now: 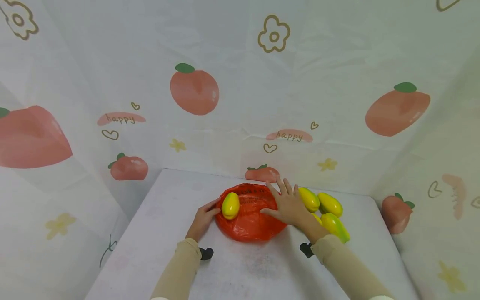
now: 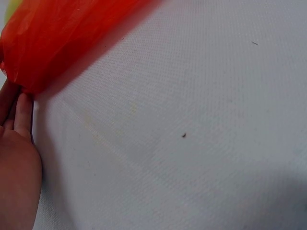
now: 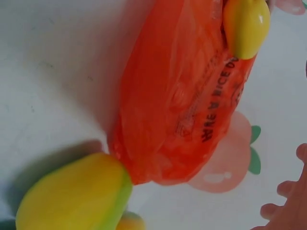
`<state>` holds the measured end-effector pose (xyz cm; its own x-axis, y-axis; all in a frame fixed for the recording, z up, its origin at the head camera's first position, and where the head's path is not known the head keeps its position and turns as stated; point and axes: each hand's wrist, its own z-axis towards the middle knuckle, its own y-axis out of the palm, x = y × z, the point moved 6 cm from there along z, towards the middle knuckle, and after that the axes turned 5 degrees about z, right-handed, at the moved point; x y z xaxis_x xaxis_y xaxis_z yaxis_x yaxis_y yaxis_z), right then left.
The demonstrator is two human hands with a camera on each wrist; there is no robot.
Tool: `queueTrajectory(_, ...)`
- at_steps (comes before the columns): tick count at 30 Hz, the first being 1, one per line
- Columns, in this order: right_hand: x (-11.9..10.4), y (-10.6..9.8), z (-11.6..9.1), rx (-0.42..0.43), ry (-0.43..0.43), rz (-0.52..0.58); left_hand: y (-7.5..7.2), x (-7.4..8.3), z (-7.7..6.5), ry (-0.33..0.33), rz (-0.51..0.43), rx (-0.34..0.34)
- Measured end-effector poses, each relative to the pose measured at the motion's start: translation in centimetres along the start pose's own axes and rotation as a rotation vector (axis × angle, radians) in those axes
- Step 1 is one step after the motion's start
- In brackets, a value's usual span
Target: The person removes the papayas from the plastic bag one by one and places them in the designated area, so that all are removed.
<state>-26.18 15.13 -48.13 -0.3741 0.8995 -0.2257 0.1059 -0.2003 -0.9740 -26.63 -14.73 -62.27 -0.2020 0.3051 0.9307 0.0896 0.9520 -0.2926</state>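
Note:
A red plastic bag (image 1: 258, 216) with dark printing lies spread on the table. One yellow-green mango (image 1: 230, 206) sits at the bag's left side, seen at the top of the right wrist view. My left hand (image 1: 203, 218) holds the bag's left edge, its fingers (image 2: 23, 115) partly hidden behind the red plastic. Over the bag's right edge, my right hand (image 1: 290, 207) is spread wide with nothing in it. Close to its right lie several more mangoes (image 1: 330, 204); one mango (image 3: 76, 196) looms large in the right wrist view.
The white table (image 1: 150, 250) is ringed by a pale curtain (image 1: 240, 83) printed with fruit and flowers, which meets the table's back edge just behind the bag. The loose mangoes are clustered at the table's right.

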Motion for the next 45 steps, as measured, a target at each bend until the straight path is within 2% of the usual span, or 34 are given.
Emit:
queueTrajectory(4,-1.1,0.4,0.5,-0.021,-0.021,-0.004,-0.1,0.1,0.0,0.009,-0.001,-0.001)
queueTrajectory(9,-2.9,0.7,1.3,-0.068,-0.045,0.062,-0.2,0.2,-0.2,0.004,-0.012,0.004)
queueTrajectory(15,-4.6,1.4,2.3,-0.08,-0.115,0.07,-0.1,0.2,-0.1,0.014,-0.016,0.004)
queueTrajectory(21,-5.9,2.5,3.0,-0.171,-0.156,0.123,-0.1,0.1,0.0,0.002,-0.03,0.002)
queueTrajectory(28,-7.3,3.1,3.8,-0.228,-0.164,0.173,0.1,0.2,-0.1,-0.006,-0.016,-0.005)
queueTrajectory(39,-9.1,3.9,5.4,-0.271,-0.16,0.281,0.0,0.4,-0.2,-0.012,-0.002,-0.01)
queueTrajectory(45,-9.5,4.8,6.4,-0.294,-0.143,0.256,-0.1,0.3,-0.1,-0.006,-0.006,0.001)
